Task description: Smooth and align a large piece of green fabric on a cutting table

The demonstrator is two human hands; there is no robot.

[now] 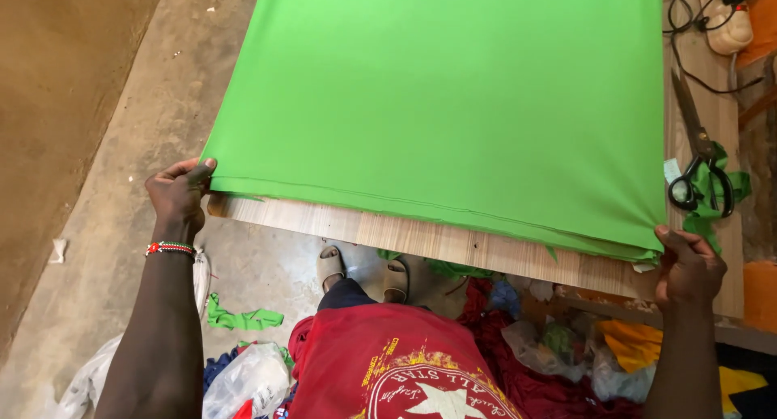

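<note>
A large sheet of bright green fabric (445,95), folded in layers, lies flat over a wooden table (421,237). My left hand (180,194) pinches the fabric's near left corner at the table edge; a beaded bracelet is on that wrist. My right hand (688,267) grips the near right corner of the fabric. The near hem runs straight between the two hands, a little back from the table's front edge.
Black-handled scissors (694,156) lie on the table at the right beside green fabric scraps (720,196). Cables and a power strip (724,26) sit at the far right. Below the table are plastic bags, cloth scraps (243,318) and my sandalled feet on a concrete floor.
</note>
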